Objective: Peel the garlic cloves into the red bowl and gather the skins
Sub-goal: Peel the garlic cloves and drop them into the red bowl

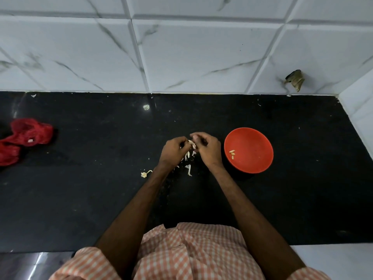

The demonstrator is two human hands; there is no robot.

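Observation:
Over the middle of the black counter, my left hand point(174, 150) and my right hand point(207, 149) meet fingertip to fingertip and both pinch one garlic clove point(192, 143), its pale skin partly showing. Loose white garlic skins point(188, 168) lie scattered on the counter just below the hands. The red bowl point(254, 138) stands right of my right hand and holds two or three peeled cloves point(232, 153) near its left side.
A garlic stem piece point(145, 174) lies left of my left forearm. A red mesh bag point(24, 138) sits at the counter's far left. White marble-look tiles point(181, 53) back the counter, and a wall closes its right end. The counter's front edge runs near my body.

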